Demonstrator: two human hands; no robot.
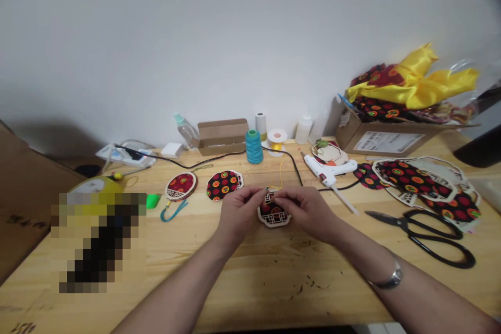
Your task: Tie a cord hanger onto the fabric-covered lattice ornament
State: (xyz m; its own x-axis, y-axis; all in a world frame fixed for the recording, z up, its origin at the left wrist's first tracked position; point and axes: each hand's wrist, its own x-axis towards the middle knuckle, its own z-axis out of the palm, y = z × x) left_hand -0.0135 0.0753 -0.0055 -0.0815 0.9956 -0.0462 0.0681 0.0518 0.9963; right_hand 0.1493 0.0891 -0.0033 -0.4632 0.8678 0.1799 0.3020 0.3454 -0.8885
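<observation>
A small ornament (275, 218) with a pale fretwork frame over dark patterned fabric is held just above or against the table in front of me. My left hand (243, 212) is closed, thumb and finger pinching at its upper left edge. From the other side, the closed fingers of my right hand (309, 212) pinch at the upper right part. Yellow thread (281, 169) runs from a spool (277, 138) down to the ornament's top, between my hands. The fingertips hide whether they also grip that thread.
Left lie a fabric piece (224, 185) and a round ornament (180, 186) with a blue cord. A teal thread cone (254, 147) stands behind. To the right are a glue gun (327, 171), black-handled scissors (426, 232), framed fabric pieces (415, 180) and a full cardboard box (379, 135).
</observation>
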